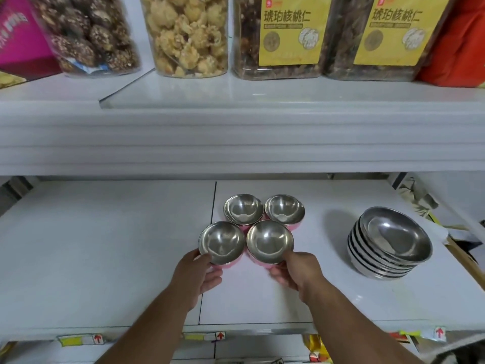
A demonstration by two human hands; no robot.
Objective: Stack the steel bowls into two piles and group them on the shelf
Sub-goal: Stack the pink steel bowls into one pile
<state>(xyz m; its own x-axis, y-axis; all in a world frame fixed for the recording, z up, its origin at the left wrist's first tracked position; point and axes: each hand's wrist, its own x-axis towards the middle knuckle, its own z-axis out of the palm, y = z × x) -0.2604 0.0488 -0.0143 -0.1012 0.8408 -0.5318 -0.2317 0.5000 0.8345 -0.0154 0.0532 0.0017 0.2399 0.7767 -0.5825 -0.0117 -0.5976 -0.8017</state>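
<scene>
So the stacking hasn't really begun for the small ones. 4 small bowls sit in a tight 2x2 cluster on the shelf [131, 258], just below the middle of the frame, all open side up, rims touching or nearly so: back left bowl [243, 208], back right bowl [284, 208], front left bowl [221, 242], front right bowl [269, 241]. They look steel inside with a pink outer skin showing at the bottom edges. None of them is nested in another yet.

Over at the right of the frame there's a big stack [391, 243] of larger steel bowls already nested, leaning a bit, well apart from the small cluster. That pile looks done, if it counts as 1 of the 2 at all.

Both hands are on the front row. The left hand [200, 274] is cupped around the near side of the front left bowl, fingers curled on its wall. The right hand [295, 269] is wrapped the same way on the front right bowl. Neither bowl looks clearly lifted; can't really tell, the hands are a bit blurred.

What's left, by my guess: nest the small bowls into piles, then set them close together on the shelf. Jars [183, 35] on the upper shelf aren't part of this.
</scene>
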